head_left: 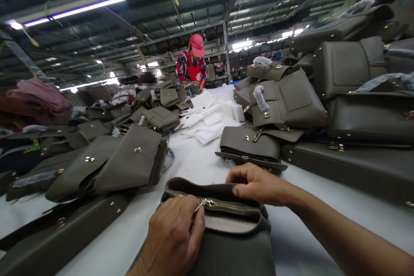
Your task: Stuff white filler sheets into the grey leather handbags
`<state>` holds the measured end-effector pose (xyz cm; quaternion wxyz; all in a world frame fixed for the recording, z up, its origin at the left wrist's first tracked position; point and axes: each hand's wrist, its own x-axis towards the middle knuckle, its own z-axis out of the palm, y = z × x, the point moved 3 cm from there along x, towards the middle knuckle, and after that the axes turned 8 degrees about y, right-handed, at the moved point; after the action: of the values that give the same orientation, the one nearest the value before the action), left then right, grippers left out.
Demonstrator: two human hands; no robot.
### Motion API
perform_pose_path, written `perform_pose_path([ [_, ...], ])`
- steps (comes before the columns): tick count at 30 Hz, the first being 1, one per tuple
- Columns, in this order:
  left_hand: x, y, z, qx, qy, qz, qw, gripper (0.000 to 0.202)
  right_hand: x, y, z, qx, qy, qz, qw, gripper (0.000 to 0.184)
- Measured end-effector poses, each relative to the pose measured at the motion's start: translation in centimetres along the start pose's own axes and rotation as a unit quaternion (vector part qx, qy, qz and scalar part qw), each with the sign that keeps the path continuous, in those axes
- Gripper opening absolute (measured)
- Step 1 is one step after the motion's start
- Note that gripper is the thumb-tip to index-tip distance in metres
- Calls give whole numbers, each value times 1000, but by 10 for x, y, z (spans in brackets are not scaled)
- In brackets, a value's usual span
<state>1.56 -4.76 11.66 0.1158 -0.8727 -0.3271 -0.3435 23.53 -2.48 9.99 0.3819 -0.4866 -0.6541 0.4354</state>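
The left hand [173,237] is closed, its thumb and forefinger pinched together on the gold zipper pull [203,202], which sits near the left end of the zip. The right hand [258,184] is clamped on the far top edge of the same handbag [233,241], fingers curled over the rim and thumb on the near side. The handbag, grey-brown, stands mouth up at the near edge of the white table [194,159], right under the camera. Bare white cloth runs from its far rim straight ahead in a narrow lane, with more open cloth to the right of the right forearm. On the left, a slanted pile of flap bags [129,164] comes close to the handbag's left corner, and a long dark piece [64,233] lies along the near left edge. Just beyond the right hand's knuckles lies a flat bag [249,144], near but not touching. Stacked bags [355,116] wall in the right side. Further on, white sheets [210,116] cover the lane, and a person in a red cap [193,64] stands at the far end.
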Motion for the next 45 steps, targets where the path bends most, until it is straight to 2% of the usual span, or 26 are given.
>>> perform_pose_path([
  [3, 3, -1, -1, -9, -4, -13, 1000, 19, -7, -9, 2, -26, -36, 2, 999, 28],
  [6, 5, 1, 0, -3, 0, -1, 1000, 19, -14, -20, 4, -146, -67, 1, 987, 46],
  [8, 6, 2, 0, 25, 6, 14, 1000, 19, -17, -26, 5, -223, -68, 0, 972, 44],
  [10, 7, -1, -1, 62, 6, 17, 998, 19, -19, -30, 4, -258, -61, -1, 964, 38],
  [15, 8, -25, -9, 138, -31, -62, 988, 21, -15, -22, -2, -247, -38, 18, 968, 31],
  [22, 7, -54, -21, 121, -115, -177, 970, 22, -14, -17, -1, -235, -36, 25, 971, 28],
  [27, 6, -68, -23, 40, -150, -260, 953, 24, -14, -15, -3, -220, -34, 31, 974, 26],
  [30, 5, -77, -18, -42, -154, -308, 938, 29, -12, -13, -4, -208, -37, 30, 977, 25],
  [32, 5, -80, -15, -65, -149, -318, 934, 30, -11, -13, -5, -201, -40, 32, 978, 26],
  [37, 12, -82, -30, -6, -75, -306, 949, 23, -9, -10, -6, -182, -44, 48, 981, 28],
  [40, 19, -71, -42, -11, -55, -241, 969, 24, -7, -8, -6, -168, -51, 37, 984, 28],
  [42, 24, -56, -44, -38, -90, -170, 981, 22, -6, -6, -6, -162, -55, 31, 985, 28],
  [45, 30, -28, -36, -68, -197, -86, 974, 19, -5, -4, -5, -154, -64, 26, 986, 28],
])
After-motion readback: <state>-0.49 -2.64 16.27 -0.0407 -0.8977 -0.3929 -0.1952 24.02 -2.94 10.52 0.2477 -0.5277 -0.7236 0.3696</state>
